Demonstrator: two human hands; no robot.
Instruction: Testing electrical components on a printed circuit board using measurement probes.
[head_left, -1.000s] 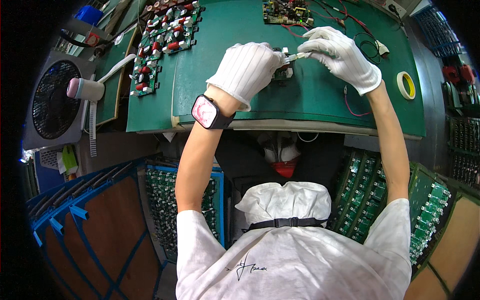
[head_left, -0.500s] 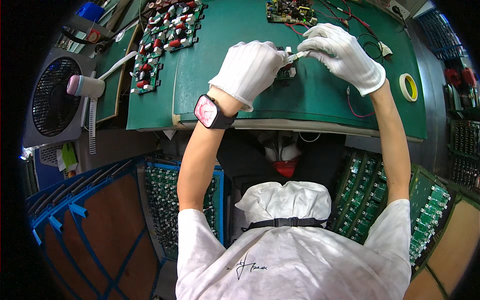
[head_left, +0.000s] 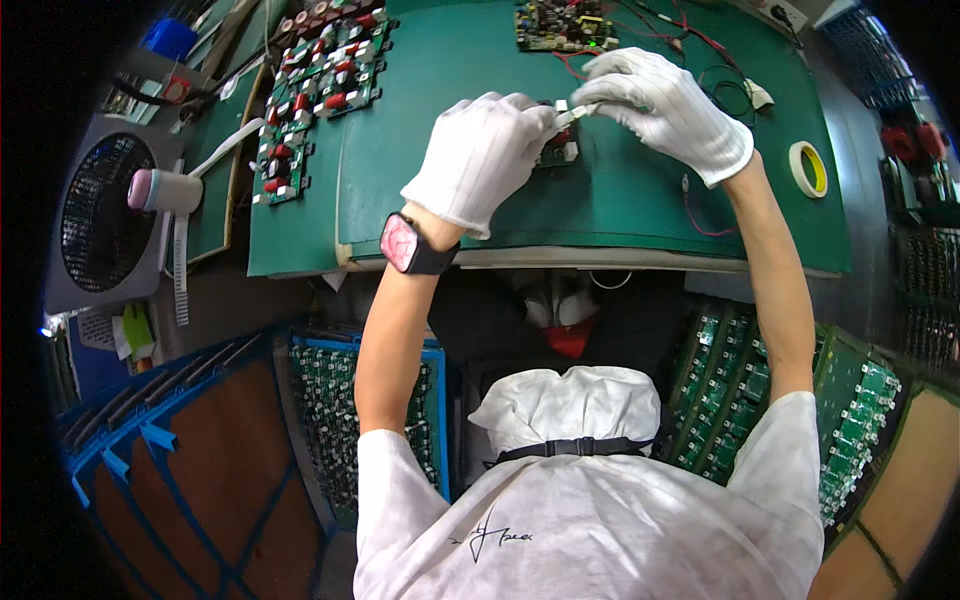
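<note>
Both my hands wear white striped gloves and meet over the green table mat [head_left: 430,75]. My left hand [head_left: 478,160] is closed, its fingertips pinching one side of a small white connector-like piece [head_left: 570,117]. Thumb and fingers of my right hand [head_left: 668,110] pinch that piece's other end. Just under it lies a small green circuit board [head_left: 562,150] with white parts, partly covered by my left hand. The piece's exact kind is too small to make out.
Circuit boards with red parts [head_left: 335,100] lie at left. A larger board [head_left: 565,25] with wires sits at the far side. A tape roll [head_left: 808,170] lies right, a fan [head_left: 105,210] stands left. Racks of boards [head_left: 365,420] flank my lap.
The whole view has shifted slightly, so the table things appear a little further left. Both hands keep their pinch on the white piece, with little visible movement.
</note>
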